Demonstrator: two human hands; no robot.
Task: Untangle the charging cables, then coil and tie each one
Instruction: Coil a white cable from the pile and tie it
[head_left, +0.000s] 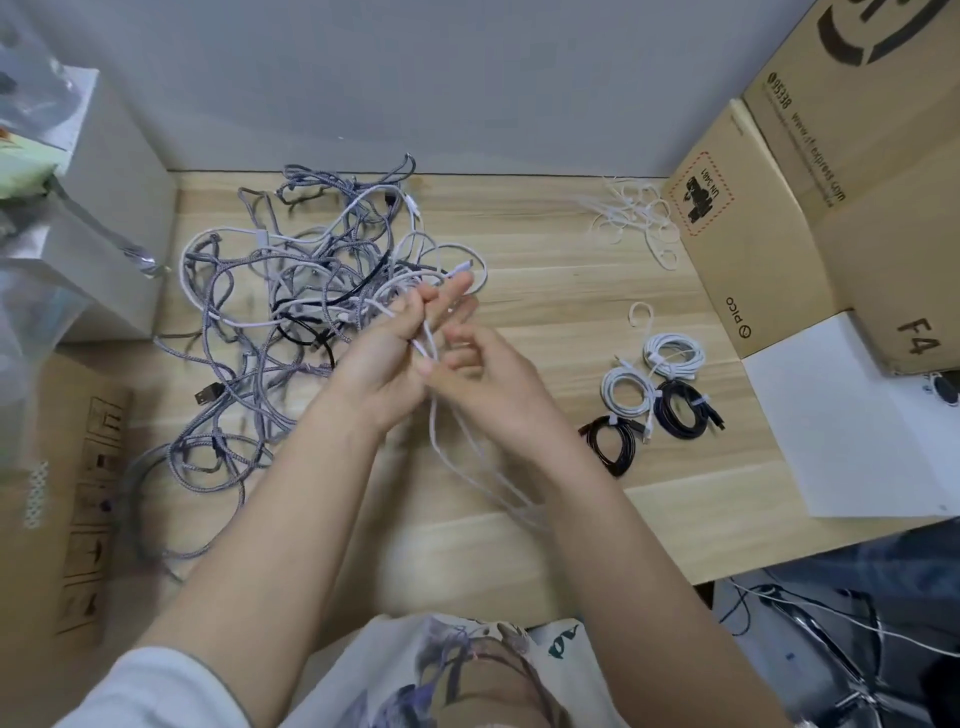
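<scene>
Untangling stage: the left hand (395, 353) curls its fingers round a thin white charging cable (441, 441), the right hand (488, 379) pinches the same strand just beside it, and loops trail toward the near edge of the pale wooden desk (545, 270). The tangled heap of grey braided, white and black cables (291, 291) lies toward the far left corner; four coiled, tied cables (654, 395) sit near the right edge. The strand is probably best fed out slowly, hand over hand, keeping each grip loose so knots do not tighten.

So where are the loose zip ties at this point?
The zip ties lie in the head view at the far right of the table, beside the Pico box, beyond the coiled cables.
</scene>
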